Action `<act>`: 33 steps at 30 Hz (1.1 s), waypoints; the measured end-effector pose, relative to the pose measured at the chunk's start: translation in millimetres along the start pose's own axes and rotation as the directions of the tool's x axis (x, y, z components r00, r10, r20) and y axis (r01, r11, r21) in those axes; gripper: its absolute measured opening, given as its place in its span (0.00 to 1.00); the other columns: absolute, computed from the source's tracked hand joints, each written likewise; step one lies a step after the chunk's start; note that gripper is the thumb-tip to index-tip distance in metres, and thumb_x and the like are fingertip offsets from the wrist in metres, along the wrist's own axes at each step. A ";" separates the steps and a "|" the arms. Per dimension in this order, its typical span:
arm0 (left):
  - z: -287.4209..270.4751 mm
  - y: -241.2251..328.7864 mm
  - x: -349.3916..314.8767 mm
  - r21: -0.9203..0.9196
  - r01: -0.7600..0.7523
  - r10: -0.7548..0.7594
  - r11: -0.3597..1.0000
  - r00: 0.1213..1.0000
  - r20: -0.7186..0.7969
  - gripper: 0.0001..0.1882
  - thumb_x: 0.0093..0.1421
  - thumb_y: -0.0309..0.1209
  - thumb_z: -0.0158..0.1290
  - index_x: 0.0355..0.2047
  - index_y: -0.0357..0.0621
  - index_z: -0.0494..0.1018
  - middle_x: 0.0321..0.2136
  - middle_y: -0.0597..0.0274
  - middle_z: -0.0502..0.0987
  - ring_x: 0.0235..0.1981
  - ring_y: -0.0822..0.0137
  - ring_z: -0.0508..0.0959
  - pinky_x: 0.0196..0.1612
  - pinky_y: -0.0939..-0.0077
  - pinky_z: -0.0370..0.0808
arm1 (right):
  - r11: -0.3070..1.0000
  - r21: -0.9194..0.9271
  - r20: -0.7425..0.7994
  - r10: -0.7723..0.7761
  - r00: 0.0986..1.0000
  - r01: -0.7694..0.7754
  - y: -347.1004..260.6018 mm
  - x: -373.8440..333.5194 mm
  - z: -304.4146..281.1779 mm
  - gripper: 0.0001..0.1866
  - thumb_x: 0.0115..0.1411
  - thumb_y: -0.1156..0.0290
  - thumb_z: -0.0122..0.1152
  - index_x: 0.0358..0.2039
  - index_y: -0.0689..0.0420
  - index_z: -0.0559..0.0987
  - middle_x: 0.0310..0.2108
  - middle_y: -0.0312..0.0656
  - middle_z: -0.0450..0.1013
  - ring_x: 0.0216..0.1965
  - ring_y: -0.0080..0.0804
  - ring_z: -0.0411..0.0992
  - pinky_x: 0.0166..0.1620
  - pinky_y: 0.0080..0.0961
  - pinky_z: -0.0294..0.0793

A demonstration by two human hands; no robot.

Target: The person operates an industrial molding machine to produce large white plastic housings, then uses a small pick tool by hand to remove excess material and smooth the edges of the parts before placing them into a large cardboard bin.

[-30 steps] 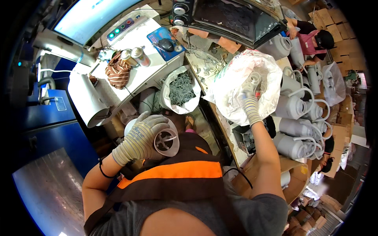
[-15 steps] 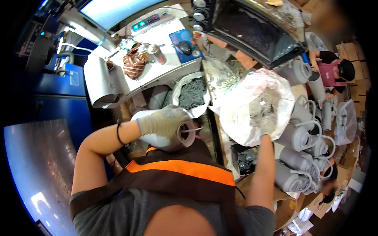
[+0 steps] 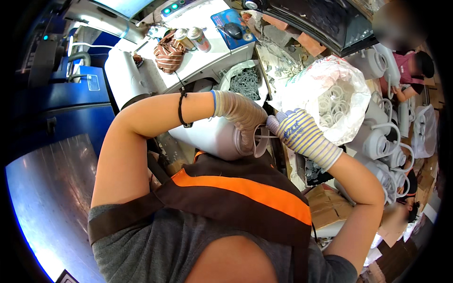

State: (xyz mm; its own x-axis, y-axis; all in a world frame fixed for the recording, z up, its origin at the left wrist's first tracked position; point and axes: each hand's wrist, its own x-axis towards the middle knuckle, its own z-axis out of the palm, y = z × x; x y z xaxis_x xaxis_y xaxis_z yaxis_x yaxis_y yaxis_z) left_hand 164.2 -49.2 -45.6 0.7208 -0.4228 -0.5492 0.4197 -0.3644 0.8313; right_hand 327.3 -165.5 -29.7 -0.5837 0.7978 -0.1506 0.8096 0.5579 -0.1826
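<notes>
A white worktable (image 3: 214, 49) stands at the upper left. On it are a blue patterned mouse pad (image 3: 224, 19) with a black computer mouse (image 3: 232, 31), two small metal cans (image 3: 199, 39) and a brown cloth bundle with white stripes (image 3: 170, 53). Further left there is a blue metal machine body (image 3: 63, 104). To the right of the table, a white sack (image 3: 230, 73) contains thin grey pieces. On a littered bench, a white plastic bag (image 3: 309, 82) opens on many translucent rings (image 3: 335, 104). Pale jugs with curved handles (image 3: 373, 144) crowd at the right, near a co-worker in a pink top (image 3: 405, 66).

The large pale grey plastic jug (image 3: 203, 137) lies across the wearer's lap, its mouth toward the right. The left hand (image 3: 243, 113), gloved, is curled over its neck and has hold of it. The gloved right hand (image 3: 302, 134) is just beside the mouth, fingers partly bent; I cannot tell whether they hold something.

The left fingertips are hidden at the mouth, where a thin pale strip (image 3: 265, 137) shows only partly. The upper edge cuts the black oven (image 3: 325, 23) and the screen (image 3: 123, 5).
</notes>
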 end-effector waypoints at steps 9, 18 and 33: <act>32.9 -6.6 -18.5 0.298 0.154 -0.041 0.942 0.935 -0.353 0.30 0.37 0.43 0.64 0.42 0.46 0.77 0.32 0.56 0.79 0.38 0.56 0.78 0.41 0.69 0.73 | 0.837 0.323 0.416 0.295 0.860 -0.443 -28.1 -20.5 -16.3 0.18 0.62 0.54 0.51 0.37 0.58 0.70 0.30 0.56 0.75 0.34 0.52 0.75 0.38 0.44 0.73; 60.2 18.1 -27.1 0.471 0.229 0.058 0.852 0.853 -0.519 0.27 0.36 0.47 0.61 0.37 0.51 0.74 0.34 0.64 0.71 0.45 0.62 0.72 0.57 0.53 0.56 | 0.286 0.675 0.662 0.171 0.729 -0.680 -28.2 -37.9 21.0 0.18 0.62 0.53 0.52 0.34 0.58 0.73 0.21 0.46 0.72 0.22 0.36 0.73 0.25 0.31 0.70; 40.1 -82.8 38.7 0.567 0.636 0.487 0.523 0.323 -0.812 0.28 0.43 0.43 0.56 0.46 0.52 0.69 0.53 0.58 0.68 0.59 0.58 0.64 0.63 0.52 0.52 | -0.587 0.354 0.851 -0.120 0.511 -0.728 -3.1 12.8 53.6 0.22 0.61 0.42 0.47 0.29 0.49 0.71 0.14 0.30 0.62 0.09 0.20 0.54 0.13 0.20 0.51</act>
State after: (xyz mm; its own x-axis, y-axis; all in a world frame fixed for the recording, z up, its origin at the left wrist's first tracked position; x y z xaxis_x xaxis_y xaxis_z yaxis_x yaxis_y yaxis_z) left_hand 135.2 -68.7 -139.1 0.8847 0.3596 0.2967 0.3655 -0.9301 0.0372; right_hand 314.0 -169.3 -83.1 -0.4477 0.1460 -0.8822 -0.0718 -0.9893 -0.1273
